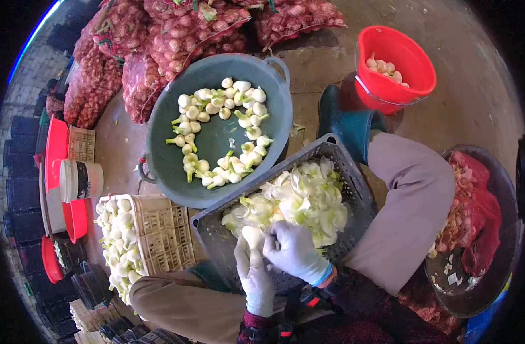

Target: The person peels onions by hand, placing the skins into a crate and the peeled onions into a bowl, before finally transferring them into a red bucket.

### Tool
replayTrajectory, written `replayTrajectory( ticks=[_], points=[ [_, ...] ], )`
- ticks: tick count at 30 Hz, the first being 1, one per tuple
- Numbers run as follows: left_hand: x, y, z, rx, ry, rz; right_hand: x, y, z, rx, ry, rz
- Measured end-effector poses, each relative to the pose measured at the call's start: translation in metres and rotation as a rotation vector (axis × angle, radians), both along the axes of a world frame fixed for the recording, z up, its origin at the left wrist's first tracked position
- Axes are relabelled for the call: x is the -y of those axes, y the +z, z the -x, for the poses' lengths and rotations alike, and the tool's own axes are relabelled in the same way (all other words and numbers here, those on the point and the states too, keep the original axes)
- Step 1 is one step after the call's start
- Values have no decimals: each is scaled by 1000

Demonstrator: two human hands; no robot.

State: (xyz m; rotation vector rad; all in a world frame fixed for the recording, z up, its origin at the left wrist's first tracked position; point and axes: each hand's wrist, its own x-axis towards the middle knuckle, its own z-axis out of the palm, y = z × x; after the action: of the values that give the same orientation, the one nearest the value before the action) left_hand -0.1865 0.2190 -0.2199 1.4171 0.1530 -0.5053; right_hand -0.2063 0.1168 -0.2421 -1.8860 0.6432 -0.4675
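Over a dark plastic crate (337,146), my left hand (255,281) is closed round a white garlic bulb (253,234), which is held upright. My right hand (297,252), also gloved, is right beside the bulb with its fingers curled in a pinch; what they hold, if anything, is hidden. Below and beyond my hands, pale green-white peelings (302,198) are heaped in the crate. Just past it, a large grey-green tub (159,143) holds a ring of peeled white bulbs (254,135) with short green stems.
Net bags (188,28) of pinkish bulbs are piled behind the tub. A red bucket (397,54) with some bulbs stands at upper right. A beige crate (165,235) heaped with white bulbs is left. At right, a dark basin (474,304) holds a red net bag (485,215).
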Motion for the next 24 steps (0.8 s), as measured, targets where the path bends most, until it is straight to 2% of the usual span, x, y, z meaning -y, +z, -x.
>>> replayTrajectory(
  ticks=[2, 3, 4, 6, 8, 9, 10, 12, 14, 15, 16, 18, 19, 20, 21, 22, 23, 24],
  points=[
    [-8, -18, -6, 58, 129, -111, -6, 3, 0, 110, 121, 57],
    [-11, -9, -12, 63, 89, -132, -2, 6, -2, 123, 120, -32],
    [-13, 7, -15, -62, 29, 82, 3, -3, -6, 179, 57, -74],
    [-23, 11, -18, -204, 72, 196, 19, -9, -13, -29, -134, -210],
    [-30, 12, -16, -271, 93, 274, 38, -6, -11, -68, -232, -347],
    [-33, 13, -16, -348, 113, 354, 45, -9, -8, -99, -218, -195],
    [-34, 15, -15, -339, 106, 362, 49, -8, -1, -202, -163, -164],
    [-34, 16, -14, -393, 76, 502, 52, 5, 15, -357, 67, -40],
    [-31, 17, -15, -398, 47, 527, 38, 12, 19, -36, 123, -153],
    [-31, 17, -14, -410, 29, 540, 29, 10, 19, 93, 183, -339],
    [-29, 19, -13, -407, 32, 540, 22, 14, 16, 95, 187, -341],
    [-23, 23, -13, -482, 48, 206, 12, 20, 8, 326, 211, -740],
    [-19, 24, -8, -484, 88, 157, 4, -8, 9, 195, 111, -491],
    [-22, 31, -10, -509, 98, 125, 6, -31, 8, 26, -19, -386],
    [-27, 52, -16, -445, 92, 100, 21, -31, 15, -49, -126, -1090],
    [-33, 80, -23, -378, 91, 70, 29, -74, 16, 135, 45, -568],
    [-48, 114, -36, -167, 57, -20, 36, 9, 5, -63, -248, -833],
    [-56, 154, -53, 1, 200, -157, 39, 11, 1, -133, -354, -732]
  ],
)
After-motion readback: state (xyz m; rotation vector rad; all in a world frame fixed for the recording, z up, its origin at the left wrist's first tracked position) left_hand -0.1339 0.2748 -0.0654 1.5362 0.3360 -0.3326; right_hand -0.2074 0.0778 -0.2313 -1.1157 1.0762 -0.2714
